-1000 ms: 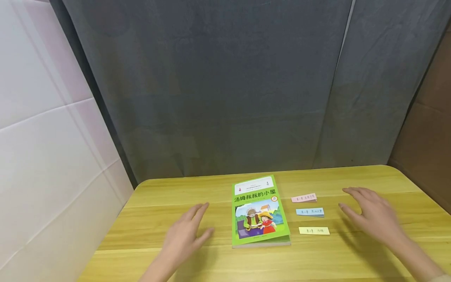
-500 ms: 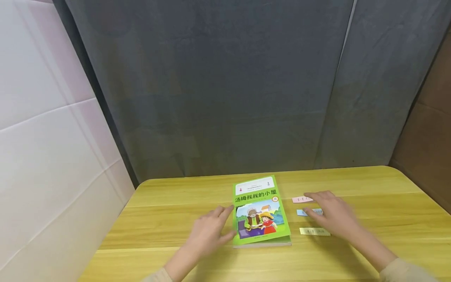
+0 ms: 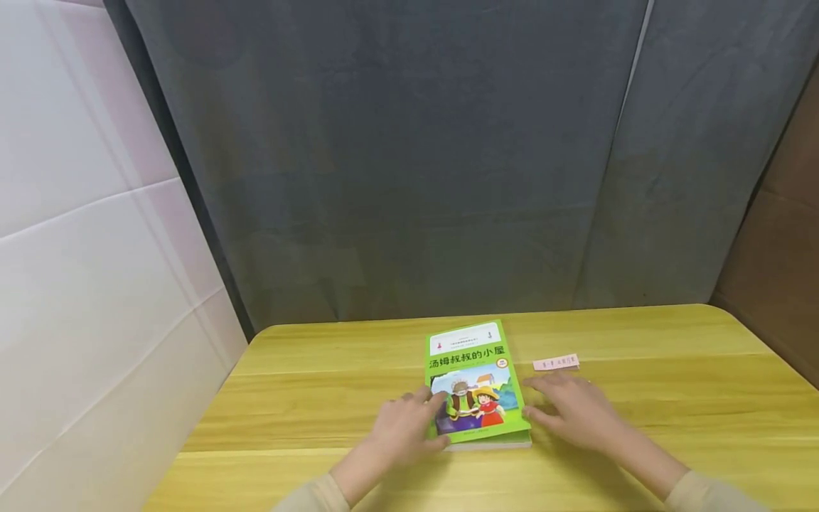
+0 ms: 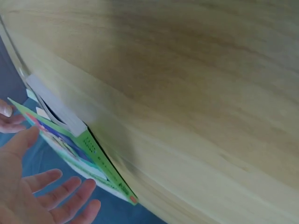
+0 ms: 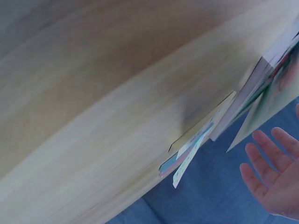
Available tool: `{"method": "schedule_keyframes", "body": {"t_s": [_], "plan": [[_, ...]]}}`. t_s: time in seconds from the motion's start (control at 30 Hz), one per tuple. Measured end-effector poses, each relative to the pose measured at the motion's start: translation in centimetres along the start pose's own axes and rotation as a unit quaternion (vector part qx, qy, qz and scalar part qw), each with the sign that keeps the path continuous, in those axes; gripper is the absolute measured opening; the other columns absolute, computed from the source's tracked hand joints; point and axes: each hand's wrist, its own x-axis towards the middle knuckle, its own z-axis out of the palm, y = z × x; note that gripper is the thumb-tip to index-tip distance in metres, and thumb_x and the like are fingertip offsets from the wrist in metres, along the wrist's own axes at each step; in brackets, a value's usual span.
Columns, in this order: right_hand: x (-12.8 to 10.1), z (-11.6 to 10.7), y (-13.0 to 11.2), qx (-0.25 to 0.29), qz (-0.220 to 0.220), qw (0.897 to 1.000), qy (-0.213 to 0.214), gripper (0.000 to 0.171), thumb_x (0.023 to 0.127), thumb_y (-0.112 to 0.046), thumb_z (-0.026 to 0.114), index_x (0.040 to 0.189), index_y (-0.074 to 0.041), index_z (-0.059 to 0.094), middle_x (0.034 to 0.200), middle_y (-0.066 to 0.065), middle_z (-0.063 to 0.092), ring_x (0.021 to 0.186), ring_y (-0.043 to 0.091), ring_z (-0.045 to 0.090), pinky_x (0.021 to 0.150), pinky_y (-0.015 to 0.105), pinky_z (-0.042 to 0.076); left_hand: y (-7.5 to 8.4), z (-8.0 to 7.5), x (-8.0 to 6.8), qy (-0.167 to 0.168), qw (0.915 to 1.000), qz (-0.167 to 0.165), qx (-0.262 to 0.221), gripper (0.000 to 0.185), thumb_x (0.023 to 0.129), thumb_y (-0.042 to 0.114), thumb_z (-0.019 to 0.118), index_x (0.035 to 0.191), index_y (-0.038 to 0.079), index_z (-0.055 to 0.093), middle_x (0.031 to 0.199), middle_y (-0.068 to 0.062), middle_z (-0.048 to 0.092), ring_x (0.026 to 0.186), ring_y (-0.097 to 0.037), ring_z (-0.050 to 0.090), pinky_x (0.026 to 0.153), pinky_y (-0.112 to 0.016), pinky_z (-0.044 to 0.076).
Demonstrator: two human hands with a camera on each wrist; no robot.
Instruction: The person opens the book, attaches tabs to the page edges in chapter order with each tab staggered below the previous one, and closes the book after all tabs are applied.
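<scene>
Book [image 3: 476, 384] between flat left hand [image 3: 403, 429] and right hand [image 3: 572, 412].

Soft even light; wrist views motion-blurred.

Book [image 3: 476, 384] cover: bright green border, white band at top, cartoon picture of two figures, one in a yellow hat and red dress. Right of book: pink slip [image 3: 556, 363] with dark writing. Table [image 3: 320, 398] under book: yellow wood grain. Behind table: dark grey curtain [image 3: 409, 163]. Left of table: white panelled wall [image 3: 83, 235]. Right of table: brown board [image 3: 780, 263].
</scene>
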Motion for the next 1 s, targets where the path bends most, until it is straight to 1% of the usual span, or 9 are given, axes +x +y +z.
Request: {"method": "schedule_keyframes", "body": {"t_s": [0.1,0.23,0.33,0.43,0.53,0.63,0.73,0.87,1.0], "plan": [[0.0,0.2,-0.2,0.007,0.002,1.0,-0.015,0.046,0.079,-0.045,0.058,0.11,-0.011,0.06,0.105,0.007,0.06,0.095,0.027,0.054,0.072,0.047,0.045,0.3,0.2,0.2,-0.005,0.9999,0.0,0.01,0.066,0.071,0.053,0.062,0.122,0.013,0.05,0.103,-0.005,0.054,0.078,-0.02,0.054,0.051,-0.029,0.043],[-0.2,0.5,-0.4,0.007,-0.008,1.0,-0.02,0.048,0.078,-0.051,0.057,0.106,-0.012,0.062,0.099,0.002,0.061,0.087,0.022,0.056,0.063,0.039,0.046,0.7,0.3,0.4,-0.01,0.9998,0.001,0.016,0.064,0.069,0.054,0.063,0.117,0.013,0.053,0.092,-0.002,0.053,0.07,-0.016,0.051,0.046,-0.024,0.037],[-0.3,0.6,-0.5,0.007,-0.014,0.999,-0.028,0.051,0.076,-0.054,0.057,0.104,-0.012,0.063,0.097,0.001,0.062,0.085,0.021,0.055,0.063,0.038,0.045,0.9,0.6,0.5,-0.012,0.9997,0.003,0.022,0.061,0.068,0.053,0.064,0.113,0.013,0.054,0.088,0.0,0.051,0.066,-0.013,0.048,0.044,-0.022,0.035],[-0.5,0.9,-0.6,0.006,-0.015,0.999,-0.037,0.054,0.074,-0.056,0.057,0.104,-0.012,0.063,0.096,0.001,0.061,0.086,0.021,0.055,0.066,0.04,0.045,1.0,1.0,0.6,-0.013,0.9996,0.005,0.026,0.06,0.068,0.054,0.063,0.112,0.013,0.055,0.089,-0.001,0.052,0.066,-0.013,0.048,0.044,-0.022,0.035],[-0.6,1.2,-0.6,0.006,-0.015,0.999,-0.045,0.057,0.071,-0.058,0.059,0.104,-0.011,0.063,0.094,0.001,0.061,0.084,0.019,0.055,0.066,0.039,0.045,1.1,1.3,0.7,-0.022,0.9993,0.007,0.029,0.064,0.068,0.056,0.062,0.114,0.013,0.054,0.092,-0.001,0.053,0.067,-0.014,0.049,0.045,-0.022,0.035],[-0.9,1.4,-0.6,0.008,-0.016,0.998,-0.056,0.059,0.069,-0.057,0.062,0.106,-0.011,0.062,0.095,0.0,0.061,0.083,0.018,0.054,0.066,0.036,0.044,1.3,1.5,0.7,-0.031,0.9991,0.007,0.029,0.065,0.068,0.057,0.062,0.116,0.013,0.054,0.093,-0.001,0.053,0.066,-0.013,0.049,0.045,-0.021,0.034],[-1.0,1.6,-0.7,0.007,-0.021,0.998,-0.062,0.058,0.068,-0.054,0.064,0.107,-0.011,0.062,0.097,0.0,0.061,0.084,0.018,0.054,0.067,0.036,0.044,1.4,1.5,0.6,-0.031,0.9991,0.007,0.029,0.065,0.068,0.055,0.062,0.116,0.013,0.054,0.093,-0.001,0.053,0.065,-0.013,0.049,0.044,-0.021,0.034],[-1.0,1.7,-0.7,0.004,-0.026,0.998,-0.064,0.054,0.068,-0.049,0.067,0.107,-0.012,0.061,0.099,0.002,0.061,0.086,0.02,0.055,0.067,0.037,0.044,1.4,1.5,0.6,-0.023,0.9994,0.01,0.023,0.062,0.068,0.053,0.064,0.113,0.012,0.055,0.09,-0.001,0.053,0.062,-0.012,0.048,0.044,-0.02,0.035],[-1.0,1.7,-0.8,0.009,-0.03,0.997,-0.07,0.052,0.068,-0.043,0.069,0.108,-0.01,0.061,0.101,0.005,0.061,0.089,0.023,0.055,0.071,0.04,0.045,1.5,1.6,0.7,-0.012,0.9995,0.015,0.026,0.06,0.067,0.054,0.064,0.109,0.012,0.057,0.087,0.0,0.053,0.06,-0.011,0.047,0.044,-0.019,0.034]]}}
